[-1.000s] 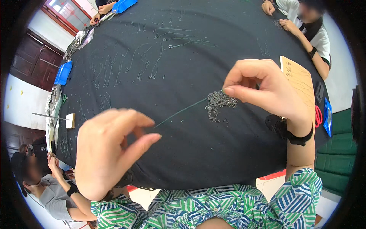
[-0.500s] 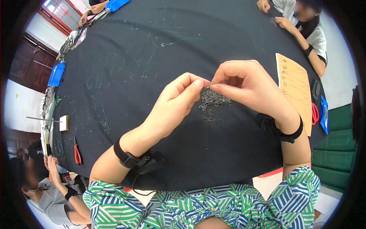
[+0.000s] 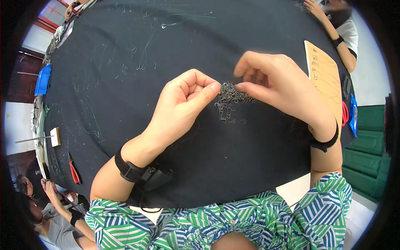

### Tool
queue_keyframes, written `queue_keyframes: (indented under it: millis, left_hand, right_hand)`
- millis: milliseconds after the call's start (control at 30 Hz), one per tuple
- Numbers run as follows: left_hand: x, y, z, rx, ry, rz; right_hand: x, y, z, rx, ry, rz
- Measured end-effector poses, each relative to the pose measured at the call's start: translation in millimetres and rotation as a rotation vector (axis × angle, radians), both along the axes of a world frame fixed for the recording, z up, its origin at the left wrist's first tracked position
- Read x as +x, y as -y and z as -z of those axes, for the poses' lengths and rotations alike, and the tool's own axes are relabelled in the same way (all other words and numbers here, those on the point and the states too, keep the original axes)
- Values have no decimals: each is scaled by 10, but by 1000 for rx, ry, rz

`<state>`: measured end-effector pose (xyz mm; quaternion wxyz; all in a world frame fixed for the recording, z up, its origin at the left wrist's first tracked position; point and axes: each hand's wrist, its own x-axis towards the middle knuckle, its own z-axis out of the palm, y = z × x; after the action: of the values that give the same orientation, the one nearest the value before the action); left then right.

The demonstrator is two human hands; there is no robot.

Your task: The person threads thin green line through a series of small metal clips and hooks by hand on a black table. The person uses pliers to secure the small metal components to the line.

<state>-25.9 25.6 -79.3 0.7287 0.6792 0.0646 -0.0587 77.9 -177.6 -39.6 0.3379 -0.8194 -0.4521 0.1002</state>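
Note:
Thumb and forefinger of my left hand (image 3: 183, 96) are pinched together; whatever they hold is too small to make out. My right hand (image 3: 277, 81) is a little apart to the right, its thumb and forefinger spread with nothing visible between them. Between and just beyond the fingertips lies a heap of small dark fish hooks (image 3: 234, 93) on the black tablecloth (image 3: 233, 162). Part of the heap is hidden behind my right thumb. Both my wrists wear black straps.
On the right, a tan card (image 3: 323, 75) bears hooks with lines, near red-handled scissors (image 3: 345, 113) and a blue packet (image 3: 353, 114). To the left are red-handled pliers (image 3: 74, 170) and a white block with a rod (image 3: 55, 136). Thin lines (image 3: 179, 21) lie scattered beyond. Other people sit around the table.
My fingertips were together over the heap; now my right hand has drawn away and its fingers have parted. My left hand stays pinched. The whole view has shifted slightly.

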Motion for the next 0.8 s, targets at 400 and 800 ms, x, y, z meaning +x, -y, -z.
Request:
queue_keyframes:
  millis: [400, 800]
  left_hand:
    - [-2, 16, 116, -130, 32, 9]
    - [7, 14, 136, -83, 62, -37]
  right_hand:
    - [-208, 58, 20, -298, 154, -265]
    - [42, 57, 68, -112, 225, -157]
